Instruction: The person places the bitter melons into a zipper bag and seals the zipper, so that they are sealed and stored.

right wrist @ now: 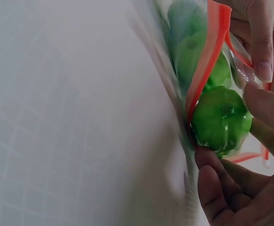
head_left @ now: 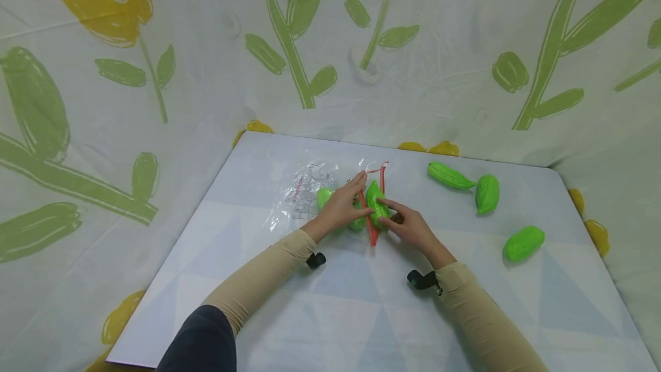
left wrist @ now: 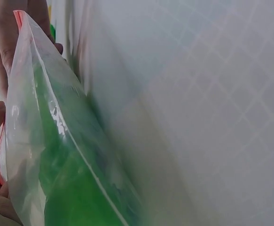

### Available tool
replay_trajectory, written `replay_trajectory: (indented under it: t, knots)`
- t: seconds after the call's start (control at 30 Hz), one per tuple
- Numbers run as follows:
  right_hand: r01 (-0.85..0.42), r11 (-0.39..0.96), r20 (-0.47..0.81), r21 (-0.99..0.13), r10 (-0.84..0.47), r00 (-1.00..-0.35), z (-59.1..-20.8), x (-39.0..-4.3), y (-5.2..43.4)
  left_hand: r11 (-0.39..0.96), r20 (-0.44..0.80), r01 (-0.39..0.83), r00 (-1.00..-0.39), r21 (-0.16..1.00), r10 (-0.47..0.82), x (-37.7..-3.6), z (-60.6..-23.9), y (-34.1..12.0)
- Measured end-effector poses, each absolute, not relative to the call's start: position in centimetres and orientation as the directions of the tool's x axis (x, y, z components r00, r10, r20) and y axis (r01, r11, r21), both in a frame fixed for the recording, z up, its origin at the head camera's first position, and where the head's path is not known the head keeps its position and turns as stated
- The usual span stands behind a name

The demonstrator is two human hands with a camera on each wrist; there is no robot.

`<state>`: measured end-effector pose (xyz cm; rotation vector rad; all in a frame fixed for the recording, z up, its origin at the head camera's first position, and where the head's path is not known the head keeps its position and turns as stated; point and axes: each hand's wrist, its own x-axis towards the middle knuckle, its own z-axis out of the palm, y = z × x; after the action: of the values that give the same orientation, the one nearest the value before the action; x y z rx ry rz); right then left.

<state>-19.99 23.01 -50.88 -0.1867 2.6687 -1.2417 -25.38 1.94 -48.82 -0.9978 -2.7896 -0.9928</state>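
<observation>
Pinching a green bumpy plastic gourd toy (head_left: 377,202) with our right hand (head_left: 408,227), we've got it right at the red-zippered mouth of the clear plastic zip bag (head_left: 310,194), which lies on the pale blue-and-white table (head_left: 361,303). Our left hand (head_left: 341,206) grips the bag's red rim, fingers curled on it. More green toys sit inside already. Three loose green gourd toys (head_left: 487,193) lie off to our right, well apart from the bag.
</observation>
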Motion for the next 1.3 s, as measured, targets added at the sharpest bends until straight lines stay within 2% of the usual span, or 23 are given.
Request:
replay_trajectory:
  t: [0.47,1.3]
  knots:
    - [-0.108,0.624,-0.069,-0.774,-0.252,-0.965,-51.25,-20.13,23.0,0.595,0.222,0.576,-0.797,0.561,0.561,-25.31,-48.77,1.87]
    - [-0.177,0.626,0.019,-0.76,-0.251,-0.968,-51.53,-20.09,22.84,0.592,0.219,0.575,-0.796,0.564,0.564,-25.24,-48.65,1.76]
